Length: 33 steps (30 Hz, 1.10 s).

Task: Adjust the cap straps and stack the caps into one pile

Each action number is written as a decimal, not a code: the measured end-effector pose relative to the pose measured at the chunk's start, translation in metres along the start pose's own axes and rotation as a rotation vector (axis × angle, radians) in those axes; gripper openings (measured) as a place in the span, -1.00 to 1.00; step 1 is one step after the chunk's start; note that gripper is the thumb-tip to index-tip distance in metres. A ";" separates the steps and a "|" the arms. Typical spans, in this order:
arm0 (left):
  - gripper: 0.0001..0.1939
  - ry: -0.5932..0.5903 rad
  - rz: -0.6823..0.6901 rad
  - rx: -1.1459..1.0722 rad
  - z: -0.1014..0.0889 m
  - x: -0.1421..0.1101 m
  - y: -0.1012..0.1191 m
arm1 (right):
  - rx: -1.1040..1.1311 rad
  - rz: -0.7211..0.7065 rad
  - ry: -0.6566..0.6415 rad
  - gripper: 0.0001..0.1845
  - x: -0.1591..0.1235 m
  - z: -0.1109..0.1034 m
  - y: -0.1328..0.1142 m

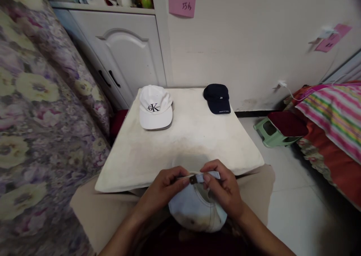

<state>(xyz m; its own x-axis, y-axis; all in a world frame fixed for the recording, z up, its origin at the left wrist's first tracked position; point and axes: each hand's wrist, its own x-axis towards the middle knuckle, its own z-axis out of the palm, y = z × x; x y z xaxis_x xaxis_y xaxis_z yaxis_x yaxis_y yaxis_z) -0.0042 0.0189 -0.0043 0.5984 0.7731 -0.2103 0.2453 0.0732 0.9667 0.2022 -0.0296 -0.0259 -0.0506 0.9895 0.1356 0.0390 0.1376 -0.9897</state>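
Observation:
A light blue cap [191, 207] is held over my lap at the table's near edge, its back opening facing up. My left hand [169, 184] pinches the back strap beside a dark metal buckle [193, 179]. On the other side of the buckle, my right hand [221, 188] grips the pale strap [200, 178] between thumb and fingers, with the strap's loose end sticking out to the right. On the table's far left lies a white cap [155, 107] with black letters. A navy cap [217, 98] rests at the far right corner.
The cream-covered table [194, 135] stands against the wall. A floral curtain [42, 117] hangs at left, before a white cabinet [126, 45]. To the right are a green stool [270, 134] with a dark red top and a bed with a striped cover [338, 109].

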 end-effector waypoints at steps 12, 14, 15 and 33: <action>-0.79 0.196 0.035 0.916 0.041 -0.006 0.007 | -0.130 -0.186 -0.046 -0.88 0.003 0.009 -0.006; -0.83 0.208 0.064 0.898 0.039 -0.003 -0.001 | -0.164 -0.209 -0.081 -0.80 0.005 0.005 -0.006; -0.85 0.209 0.106 0.856 0.037 -0.002 -0.004 | -0.176 -0.216 -0.101 -0.76 0.006 0.002 -0.006; -0.89 0.117 0.146 0.206 -0.002 -0.003 -0.006 | 0.097 0.222 -0.440 -0.78 0.028 -0.009 0.006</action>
<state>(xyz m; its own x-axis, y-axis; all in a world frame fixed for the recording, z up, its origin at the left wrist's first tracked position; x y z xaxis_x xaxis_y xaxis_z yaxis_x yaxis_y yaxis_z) -0.0083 0.0175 -0.0093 0.5494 0.8345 -0.0411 0.3203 -0.1649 0.9329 0.2101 -0.0002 -0.0277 -0.4684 0.8790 -0.0897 0.0046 -0.0991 -0.9951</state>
